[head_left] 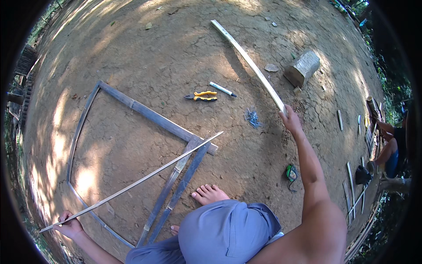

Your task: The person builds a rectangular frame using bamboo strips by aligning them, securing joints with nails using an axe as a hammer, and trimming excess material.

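Observation:
My left hand (70, 225) at the lower left pinches one end of a thin bamboo strip (140, 179). The strip slants up to the right across a frame of dark bamboo slats (151, 116) lying on the ground. My right hand (291, 120) is closed round the near end of a pale, wider bamboo slat (248, 59), which reaches away to the far middle. Just left of this hand lies a pile of nails (252, 118). Beyond the frame are yellow-handled pliers (203, 96) and a capped marker (223, 89).
A wooden block (302, 68) stands at the far right beside a flat stone (271, 67). A green and black tape measure (291, 172) lies near my right forearm. Further right, another person (391, 145) sits near several loose strips (351, 189). Cracked, bare earth (162, 57) surrounds everything.

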A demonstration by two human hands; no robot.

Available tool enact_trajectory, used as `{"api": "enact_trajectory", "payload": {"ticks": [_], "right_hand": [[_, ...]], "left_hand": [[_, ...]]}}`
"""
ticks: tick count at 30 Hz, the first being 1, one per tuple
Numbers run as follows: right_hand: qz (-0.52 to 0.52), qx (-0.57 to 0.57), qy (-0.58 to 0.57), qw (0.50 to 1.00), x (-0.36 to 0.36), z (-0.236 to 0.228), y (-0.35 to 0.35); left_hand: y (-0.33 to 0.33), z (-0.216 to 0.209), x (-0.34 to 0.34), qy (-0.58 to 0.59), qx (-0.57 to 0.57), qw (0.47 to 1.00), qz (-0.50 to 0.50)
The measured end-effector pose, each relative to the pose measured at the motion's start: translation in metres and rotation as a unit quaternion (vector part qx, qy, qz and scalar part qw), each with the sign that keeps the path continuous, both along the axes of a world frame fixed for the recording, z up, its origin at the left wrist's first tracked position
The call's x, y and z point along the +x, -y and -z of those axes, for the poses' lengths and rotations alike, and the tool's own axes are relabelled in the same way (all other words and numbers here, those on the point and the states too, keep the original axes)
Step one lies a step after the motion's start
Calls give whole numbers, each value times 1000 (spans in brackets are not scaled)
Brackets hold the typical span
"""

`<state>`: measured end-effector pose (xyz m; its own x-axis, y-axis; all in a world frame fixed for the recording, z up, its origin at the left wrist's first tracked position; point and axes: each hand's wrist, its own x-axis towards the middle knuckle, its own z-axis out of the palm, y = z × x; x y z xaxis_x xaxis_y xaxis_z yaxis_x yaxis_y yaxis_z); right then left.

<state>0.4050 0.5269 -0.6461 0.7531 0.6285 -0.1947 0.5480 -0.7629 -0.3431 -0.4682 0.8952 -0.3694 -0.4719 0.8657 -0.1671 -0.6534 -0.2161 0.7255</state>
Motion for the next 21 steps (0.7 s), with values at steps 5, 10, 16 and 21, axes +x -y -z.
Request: {"api": "enact_trajectory", "payload": {"ticks": [5,10,16,21], "right_hand": [[105,182,-373,904,-9,-7,-6],[182,230,-499,816,-11,-6,-8],[153,237,-424,861,2,18,7],[201,175,-296,917,8,22,12]], "left_hand": [[1,10,-6,4,-14,1000,2],[-2,19,-4,19,-27,999,18],[-1,24,6,-2,-30,999,37],[-1,27,-3,-31,-38,998,28]]}}
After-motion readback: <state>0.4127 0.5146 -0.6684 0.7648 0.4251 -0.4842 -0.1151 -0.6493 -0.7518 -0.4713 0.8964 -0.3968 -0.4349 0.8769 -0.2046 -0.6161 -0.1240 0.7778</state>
